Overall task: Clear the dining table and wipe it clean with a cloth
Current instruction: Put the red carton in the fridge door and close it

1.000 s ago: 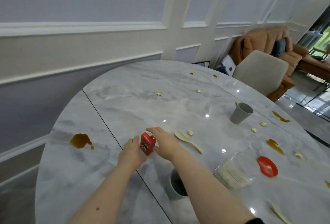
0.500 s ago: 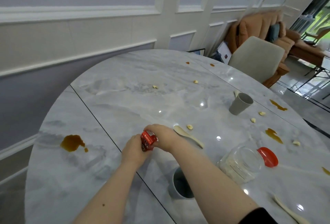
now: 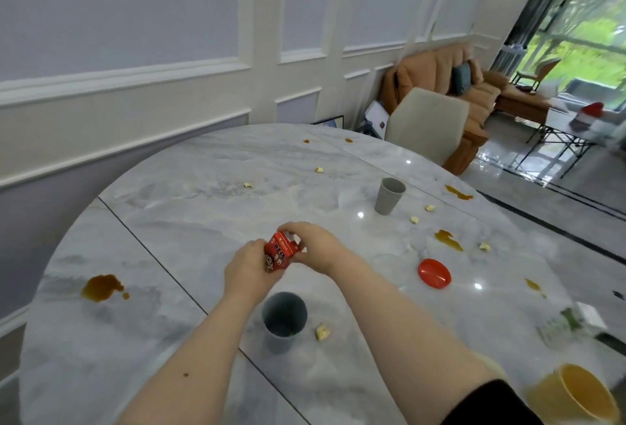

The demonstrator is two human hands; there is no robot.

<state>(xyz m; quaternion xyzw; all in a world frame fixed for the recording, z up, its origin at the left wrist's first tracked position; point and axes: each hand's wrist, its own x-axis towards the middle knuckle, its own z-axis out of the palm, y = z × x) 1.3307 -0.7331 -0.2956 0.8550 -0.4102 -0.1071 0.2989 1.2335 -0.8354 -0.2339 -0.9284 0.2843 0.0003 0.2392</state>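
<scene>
Bare forearms, black sleeve (image 3: 487, 404) edge at right elbow

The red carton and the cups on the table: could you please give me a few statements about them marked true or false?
1. Both hands hold the red carton. True: left hand and right hand grip it above the table.
2. The blue-grey cup lies on its side. False: it stands upright, near the forearms.
3. The red lid lies right of the hands. True.
4. The grey cup is held. False: it stands alone, farther away.
5. A brown spill lies at the left. True.
</scene>
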